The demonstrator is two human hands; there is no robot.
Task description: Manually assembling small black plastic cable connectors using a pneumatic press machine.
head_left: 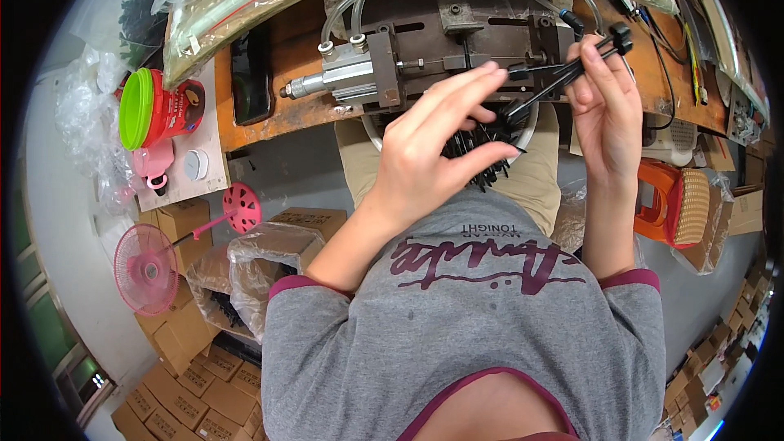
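My right hand [606, 106] is closed around several slim black rods [562, 82] with thicker ends, which slant down to the left from its fingers. My left hand [433, 147] has its fingers stretched out and its thumb apart, with nothing visibly in it. It hovers over a pile of similar black parts [483, 165] in a white-rimmed basin [532, 126] between my legs, and hides part of it. Just beyond both hands lies a dark metal fixture [425, 12] on the workbench, carrying a silver pneumatic cylinder [349, 77] at its left.
A phone [251, 73] lies on the wooden bench [294, 114]. To the left stand a red tub with green rim [167, 106], a pink cup [153, 159] and a pink fan [147, 269]. An orange stool [674, 204] is at right; cardboard boxes [192, 392] fill the lower left.
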